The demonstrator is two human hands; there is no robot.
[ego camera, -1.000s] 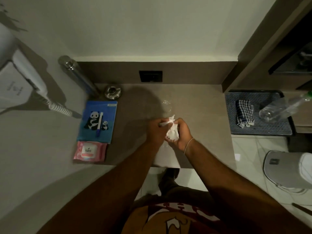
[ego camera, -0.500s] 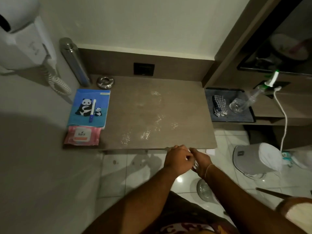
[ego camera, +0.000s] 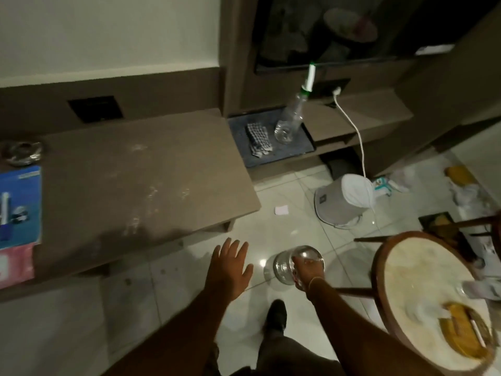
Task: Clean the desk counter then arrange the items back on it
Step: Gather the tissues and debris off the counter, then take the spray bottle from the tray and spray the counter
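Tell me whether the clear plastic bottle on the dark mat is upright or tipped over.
Upright but leaning. The bottle stands on its base on the mat, beside the checkered cloth, its neck tilting up and right toward the wall.

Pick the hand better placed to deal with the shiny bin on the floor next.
Right, probably. The right hand is at the rim of the shiny bin, fingers over its opening. The left hand hangs open with spread fingers over bare tiles, clear of the bin.
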